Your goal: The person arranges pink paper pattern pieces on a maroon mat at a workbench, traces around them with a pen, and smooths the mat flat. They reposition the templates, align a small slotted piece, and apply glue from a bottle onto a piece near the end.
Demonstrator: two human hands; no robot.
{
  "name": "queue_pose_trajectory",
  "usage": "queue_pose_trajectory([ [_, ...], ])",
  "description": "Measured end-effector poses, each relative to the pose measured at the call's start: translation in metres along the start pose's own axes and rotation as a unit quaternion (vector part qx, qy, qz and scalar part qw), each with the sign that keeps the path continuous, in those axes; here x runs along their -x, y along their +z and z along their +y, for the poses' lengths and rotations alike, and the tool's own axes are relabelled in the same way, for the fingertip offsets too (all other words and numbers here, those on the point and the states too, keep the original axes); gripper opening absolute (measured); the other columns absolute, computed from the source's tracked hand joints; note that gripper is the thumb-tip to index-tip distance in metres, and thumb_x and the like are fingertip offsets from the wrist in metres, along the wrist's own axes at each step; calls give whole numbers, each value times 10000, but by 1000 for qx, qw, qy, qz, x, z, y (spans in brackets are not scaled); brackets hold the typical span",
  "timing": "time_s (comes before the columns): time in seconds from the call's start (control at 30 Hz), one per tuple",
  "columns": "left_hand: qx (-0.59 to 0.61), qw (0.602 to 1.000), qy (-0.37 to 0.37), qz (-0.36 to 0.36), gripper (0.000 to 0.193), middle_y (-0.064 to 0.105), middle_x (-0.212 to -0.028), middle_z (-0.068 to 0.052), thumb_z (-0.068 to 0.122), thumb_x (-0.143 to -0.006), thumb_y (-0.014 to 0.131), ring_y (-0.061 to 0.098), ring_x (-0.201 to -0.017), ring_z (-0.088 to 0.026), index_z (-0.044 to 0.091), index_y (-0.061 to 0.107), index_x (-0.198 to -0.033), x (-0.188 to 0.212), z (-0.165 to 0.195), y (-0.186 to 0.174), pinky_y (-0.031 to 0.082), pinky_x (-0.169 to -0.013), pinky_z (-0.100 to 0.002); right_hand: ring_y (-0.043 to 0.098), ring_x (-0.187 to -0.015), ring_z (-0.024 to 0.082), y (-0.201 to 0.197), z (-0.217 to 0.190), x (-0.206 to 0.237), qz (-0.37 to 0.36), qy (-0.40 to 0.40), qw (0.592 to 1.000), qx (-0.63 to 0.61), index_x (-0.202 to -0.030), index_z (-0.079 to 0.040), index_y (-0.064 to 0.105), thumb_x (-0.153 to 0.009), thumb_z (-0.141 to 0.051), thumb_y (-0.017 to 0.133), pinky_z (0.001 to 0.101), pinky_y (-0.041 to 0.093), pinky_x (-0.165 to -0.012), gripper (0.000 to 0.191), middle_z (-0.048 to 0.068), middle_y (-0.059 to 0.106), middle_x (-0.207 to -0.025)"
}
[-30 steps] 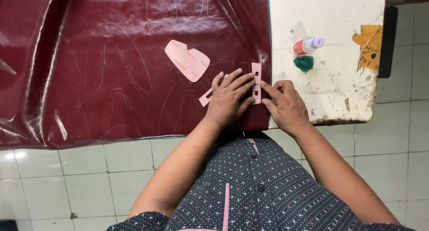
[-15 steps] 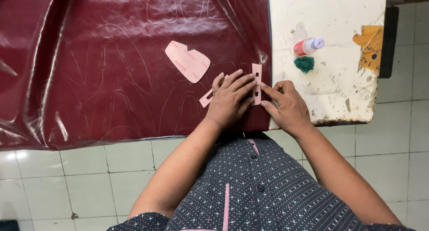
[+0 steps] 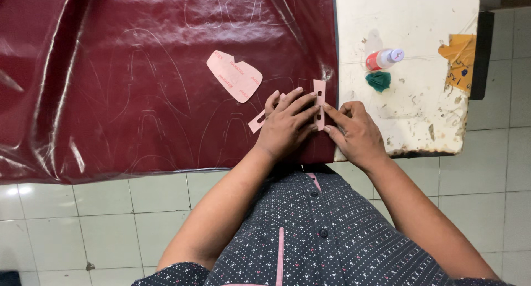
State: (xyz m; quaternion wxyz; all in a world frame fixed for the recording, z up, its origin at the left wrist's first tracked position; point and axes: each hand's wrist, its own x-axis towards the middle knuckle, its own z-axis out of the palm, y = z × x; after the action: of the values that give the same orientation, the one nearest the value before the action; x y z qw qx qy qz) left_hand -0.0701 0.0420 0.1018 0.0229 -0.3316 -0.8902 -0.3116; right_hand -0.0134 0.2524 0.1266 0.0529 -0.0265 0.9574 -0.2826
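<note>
The left hand lies flat, fingers spread and pressed down on a long thin pink card strip with little slots, which stands up and down near the right edge of the big shiny dark red sheet of leather-like stuff. The right hand sits just beside it, fingers bent and close together, their tips touching the strip's right side; I cannot tell if it holds a pen or any tool. A second pink strip pokes out slanted from under the left hand. A bigger pink card shape with a notch lies a little way up and to the left, apart from both hands. Thin pale outlines already show on the red sheet. To do this step well, I think the left hand should push down hard so the strip cannot slide on the slick sheet. The right hand should go slowly and stay tight against the strip's edge. The strip sits close to where the sheet ends at the worn white table, so it should stay fully on the red. The small bottle with a red band and the green cloth bit are well apart.
</note>
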Motion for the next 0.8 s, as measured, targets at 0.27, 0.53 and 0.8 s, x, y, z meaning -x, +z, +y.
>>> queue_pose_trajectory([
  [0.27,-69,997,7,16,365,609,-1331,-36,281,-882,701,499,-1346,-257,159,702,-1226,-5,15,-7,243,-1158,-543,602,-973,280,-7,2,-6,0,-15,998,-57,-1314,-160,694,-898,-210,736,393,520,-831,421,119,545,-1105],
  [0.53,-159,981,-2,-112,413,686,-727,-78,113,-906,538,655,-740,-250,-85,616,-1260,-5,41,19,469,-693,-404,661,-909,317,-45,-20,-33,95,-37,989,-112,-1151,-48,712,-1065,-180,617,395,521,-815,184,137,670,-987],
  [0.8,-182,977,7,-109,436,681,-671,-106,108,-915,533,631,-593,-239,-151,576,-1263,-7,42,38,455,-610,-387,685,-922,343,-34,-29,-53,0,-55,996,-75,-1059,-45,707,-1021,-226,626,424,542,-795,202,132,713,-1025],
])
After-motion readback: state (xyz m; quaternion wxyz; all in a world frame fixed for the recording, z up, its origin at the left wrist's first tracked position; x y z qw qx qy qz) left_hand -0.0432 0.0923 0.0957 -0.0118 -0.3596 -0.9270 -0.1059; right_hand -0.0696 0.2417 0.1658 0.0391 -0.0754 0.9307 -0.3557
